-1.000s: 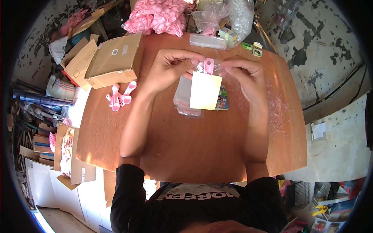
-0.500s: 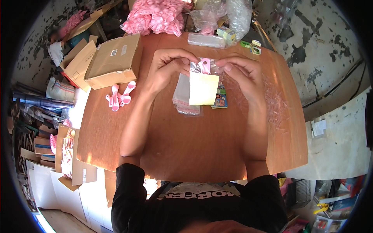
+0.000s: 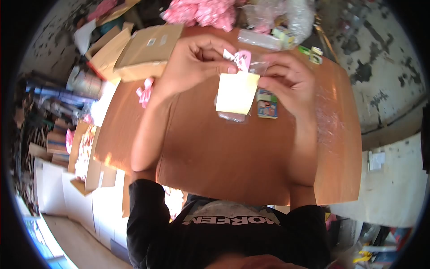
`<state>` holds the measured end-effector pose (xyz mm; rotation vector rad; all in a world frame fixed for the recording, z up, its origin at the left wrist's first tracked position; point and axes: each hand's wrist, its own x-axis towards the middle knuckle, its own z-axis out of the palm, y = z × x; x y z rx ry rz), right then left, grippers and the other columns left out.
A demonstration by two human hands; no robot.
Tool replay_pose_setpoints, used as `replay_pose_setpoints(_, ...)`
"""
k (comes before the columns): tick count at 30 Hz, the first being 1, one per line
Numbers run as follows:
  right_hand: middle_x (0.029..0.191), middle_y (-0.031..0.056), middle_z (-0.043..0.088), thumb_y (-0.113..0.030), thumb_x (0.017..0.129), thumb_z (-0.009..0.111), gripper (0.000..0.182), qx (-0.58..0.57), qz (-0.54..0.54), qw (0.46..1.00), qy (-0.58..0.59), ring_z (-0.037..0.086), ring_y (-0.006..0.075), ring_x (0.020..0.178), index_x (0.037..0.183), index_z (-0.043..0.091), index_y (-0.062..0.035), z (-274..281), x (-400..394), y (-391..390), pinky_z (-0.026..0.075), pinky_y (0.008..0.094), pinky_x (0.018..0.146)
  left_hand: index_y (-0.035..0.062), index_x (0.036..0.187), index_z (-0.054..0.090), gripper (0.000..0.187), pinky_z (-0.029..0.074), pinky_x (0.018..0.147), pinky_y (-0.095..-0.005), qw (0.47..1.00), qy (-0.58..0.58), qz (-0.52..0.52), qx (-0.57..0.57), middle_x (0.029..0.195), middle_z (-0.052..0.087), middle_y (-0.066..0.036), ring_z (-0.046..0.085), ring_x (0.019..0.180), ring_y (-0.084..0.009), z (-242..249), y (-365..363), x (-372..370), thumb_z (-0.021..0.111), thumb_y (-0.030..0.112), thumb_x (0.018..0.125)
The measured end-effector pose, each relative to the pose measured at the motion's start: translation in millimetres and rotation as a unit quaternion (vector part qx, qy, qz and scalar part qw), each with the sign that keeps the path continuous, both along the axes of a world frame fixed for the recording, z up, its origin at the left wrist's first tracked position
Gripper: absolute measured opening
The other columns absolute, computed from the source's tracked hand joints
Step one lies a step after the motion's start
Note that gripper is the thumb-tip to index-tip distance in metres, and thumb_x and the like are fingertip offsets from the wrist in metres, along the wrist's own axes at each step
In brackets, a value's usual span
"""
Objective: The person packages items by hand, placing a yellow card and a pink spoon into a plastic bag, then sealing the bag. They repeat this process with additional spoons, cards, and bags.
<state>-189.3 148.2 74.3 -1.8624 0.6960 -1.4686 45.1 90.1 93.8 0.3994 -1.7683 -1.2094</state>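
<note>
Both hands hold up a small clear plastic bag (image 3: 258, 67) over the table. In it are a pale yellow card (image 3: 237, 93) and a pink spoon (image 3: 244, 58) whose end shows above the card. My left hand (image 3: 197, 62) pinches the bag's left side by the top of the card. At the right side, my right hand (image 3: 289, 80) pinches the clear film. Partly hidden behind the card lies a stack of clear bags (image 3: 231, 117). A small stack of printed cards (image 3: 267, 106) rests just right of it.
An open cardboard box (image 3: 145, 47) stands at the back left, with pink spoons (image 3: 145, 93) before it. A heap of pink spoons (image 3: 201, 13) and plastic packs (image 3: 260, 39) are at the back. Clear scraps (image 3: 329, 116) lie at the right.
The whole view has shifted and tilted. My left hand's fingers now reach lower, to the card's top edge, and the bag top looks more crumpled. Both hands still hold the bag.
</note>
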Motion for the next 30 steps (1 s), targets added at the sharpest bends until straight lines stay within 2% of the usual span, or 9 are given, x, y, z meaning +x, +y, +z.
replay_pose_setpoints(4,0.114,0.0127,0.061,0.002,0.085,0.067,0.045,0.041,-0.035,0.999,-0.004,0.067,0.0163,0.094,0.127,0.052,0.0046,10,10,18,0.052,0.0260,0.081,-0.0001,0.097,0.068,0.022,0.042,0.049,-0.0172,0.941,-0.011,0.291,-0.170,0.079,0.071,-0.005,0.063,0.064,-0.0049,13,59,100,0.077,-0.002,0.077)
replay_pose_setpoints(8,0.119,0.0166,0.060,-0.012,0.093,0.061,0.041,0.029,-0.091,0.993,0.075,0.065,0.0189,0.101,0.129,0.052,0.0063,8,-12,9,0.048,0.0314,0.094,-0.0063,0.106,0.063,0.022,0.057,0.080,-0.0282,0.826,0.155,0.498,-0.214,0.098,0.067,-0.017,0.068,0.085,-0.0204,-10,172,211,0.064,-0.009,0.084)
replay_pose_setpoints(12,0.118,0.0160,0.061,-0.013,0.094,0.061,0.037,0.004,-0.055,0.996,0.066,0.063,0.0189,0.104,0.125,0.055,0.0064,1,-31,-6,0.047,0.0300,0.095,-0.0065,0.105,0.064,0.025,0.056,0.085,-0.0292,0.633,0.084,0.769,-0.028,0.105,0.066,-0.017,0.065,0.096,-0.0213,-96,269,259,0.071,-0.004,0.082)
replay_pose_setpoints(13,0.118,0.0158,0.061,-0.013,0.094,0.060,0.036,-0.014,-0.072,0.993,0.094,0.063,0.0186,0.104,0.124,0.056,0.0061,-1,-28,-6,0.046,0.0298,0.095,-0.0064,0.108,0.064,0.029,0.055,0.084,-0.0291,0.659,0.089,0.746,0.022,0.103,0.067,-0.015,0.065,0.094,-0.0201,-126,285,263,0.073,-0.002,0.081)
replay_pose_setpoints(16,0.118,0.0149,0.062,-0.014,0.095,0.059,0.033,-0.075,-0.124,0.972,0.183,0.062,0.0177,0.105,0.122,0.058,0.0051,-2,-18,-5,0.046,0.0291,0.095,-0.0019,0.120,0.062,0.045,0.051,0.085,-0.0336,0.614,-0.103,0.747,0.233,0.108,0.066,-0.014,0.062,0.097,-0.0218,-231,336,300,0.078,0.012,0.080)
replay_pose_setpoints(19,0.119,0.0131,0.062,-0.013,0.095,0.059,0.030,0.013,-0.136,0.974,0.182,0.061,0.0167,0.105,0.119,0.061,0.0039,2,6,2,0.045,0.0282,0.095,0.0046,0.142,0.040,0.079,0.046,0.096,-0.0432,0.431,-0.400,0.776,0.227,0.136,0.048,-0.023,0.055,0.117,-0.0306,-246,324,282,0.081,0.025,0.078)
replay_pose_setpoints(23,0.092,0.0029,0.069,-0.007,0.087,0.069,0.019,0.096,-0.041,0.978,0.181,0.063,0.0088,0.083,0.104,0.068,0.0017,-36,15,-27,0.050,0.0226,0.078,0.0036,0.133,0.050,0.053,0.046,0.097,-0.0408,0.655,-0.106,0.747,0.048,0.132,0.054,-0.016,0.057,0.116,-0.0287,-174,230,218,0.073,0.013,0.085)
replay_pose_setpoints(26,0.080,0.0065,0.069,-0.005,0.082,0.070,0.014,0.105,-0.010,0.941,0.320,0.063,0.0115,0.073,0.094,0.068,0.0025,-72,28,-48,0.050,0.0263,0.069,-0.0002,0.116,0.062,0.032,0.048,0.094,-0.0351,0.841,-0.148,0.517,-0.052,0.114,0.065,-0.015,0.063,0.106,-0.0239,-114,170,149,0.070,0.006,0.085)
replay_pose_setpoints(30,0.080,0.0158,0.071,-0.010,0.076,0.073,0.016,0.058,-0.085,0.892,0.441,0.069,0.0228,0.070,0.086,0.071,0.0020,-128,33,-69,0.054,0.0335,0.065,0.0013,0.096,0.069,0.015,0.053,0.084,-0.0366,0.926,-0.238,0.240,-0.169,0.095,0.069,-0.011,0.068,0.092,-0.0256,-47,122,72,0.069,0.001,0.081)
